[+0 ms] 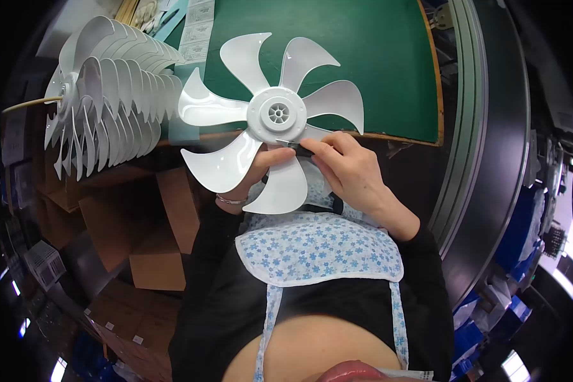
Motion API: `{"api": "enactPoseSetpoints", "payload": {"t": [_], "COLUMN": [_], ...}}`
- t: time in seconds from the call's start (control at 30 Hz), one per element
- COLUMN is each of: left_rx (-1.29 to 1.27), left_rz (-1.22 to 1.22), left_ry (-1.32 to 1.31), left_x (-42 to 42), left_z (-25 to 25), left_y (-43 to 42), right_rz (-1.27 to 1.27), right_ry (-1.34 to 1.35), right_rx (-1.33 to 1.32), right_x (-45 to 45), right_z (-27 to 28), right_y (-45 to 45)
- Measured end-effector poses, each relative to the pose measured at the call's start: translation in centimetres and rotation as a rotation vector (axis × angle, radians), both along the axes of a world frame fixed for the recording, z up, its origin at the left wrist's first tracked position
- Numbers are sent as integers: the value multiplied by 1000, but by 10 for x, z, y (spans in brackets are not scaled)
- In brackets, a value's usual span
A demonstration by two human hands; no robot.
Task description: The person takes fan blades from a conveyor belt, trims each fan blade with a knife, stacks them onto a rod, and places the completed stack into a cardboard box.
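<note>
1. Nearest is the wearer's flowered apron [321,248], with both hands at work just beyond it.
2. The left hand [259,167] is closed on the white fan [277,116], its thumb across the front beside the hub; its other fingers are mostly hidden behind the blades.
3. The right hand [354,169] is drawn into a pinch around the dark handle of a small tool [290,145], whose thin metal tip lies at the hub's lower rim.
4. The fan is held up in front of the table's near edge, hub facing the wearer. Work on it looks under way, at one spot of the rim; how much of the rim is done or left, I cannot tell.
5. Beyond, the table [395,63] has a green top, with a strip of printed paper [196,38] along its left part.
6. To the left, a row of similar fans [108,95] sits nested on a pale rod [32,105], apart from the held one. Whether these are finished or waiting cannot be told.
7. Low on the left stand open cardboard boxes [158,264]; their contents are unclear.
</note>
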State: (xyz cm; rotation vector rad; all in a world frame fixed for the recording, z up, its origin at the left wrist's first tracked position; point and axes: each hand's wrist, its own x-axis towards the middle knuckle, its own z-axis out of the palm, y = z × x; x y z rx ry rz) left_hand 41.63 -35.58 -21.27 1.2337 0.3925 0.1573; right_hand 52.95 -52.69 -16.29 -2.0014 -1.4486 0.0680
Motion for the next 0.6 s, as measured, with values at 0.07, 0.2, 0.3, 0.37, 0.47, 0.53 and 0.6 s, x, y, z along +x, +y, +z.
{"api": "enactPoseSetpoints", "payload": {"t": [0.07, 0.2, 0.3, 0.37, 0.47, 0.53, 0.6], "left_rx": [44, 42, 52, 68, 56, -16, -71], "left_rz": [-2, 7, -4, -29, -11, 15, 24], "left_ry": [-15, -8, 43, 96, 144, 123, 102], "left_x": [0, -2, -4, -6, -6, -7, -7], "left_z": [-1, 0, 4, 2, 6, 8, 7], "left_y": [0, 0, 1, 5, 3, 1, 1], "right_rz": [9, 8, 26, 35, 32, 18, -12], "right_ry": [22, 44, 28, 2, -41, -63, 48], "right_rx": [-4, -43, -48, -52, -61, -52, -56], "right_x": [-1, -1, -1, -1, -1, -3, -1], "right_z": [0, 4, 1, -1, -2, -5, 2], "right_y": [-1, -3, -2, -2, -1, 0, 0]}}
